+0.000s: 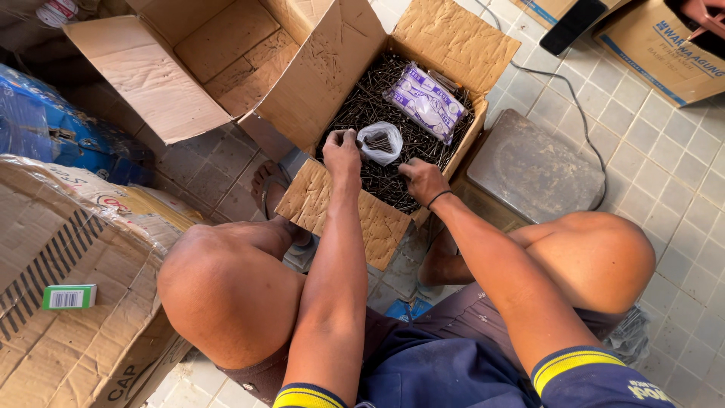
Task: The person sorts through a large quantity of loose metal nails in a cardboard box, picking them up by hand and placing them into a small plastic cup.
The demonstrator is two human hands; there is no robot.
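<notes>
Left hand [342,149] pinches rim of small clear plastic bag [380,141] over nail-filled cardboard box [445,45]. Right hand [421,180] closed on loose nails [385,181]. Bag limp, thin, likely puncture-prone; nails stiff, sharp; grip bag at rim.

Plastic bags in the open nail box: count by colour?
Clear bag, held open by the left hand: 1
Purple printed bag, lying on the nails: 1
Total: 2
</notes>
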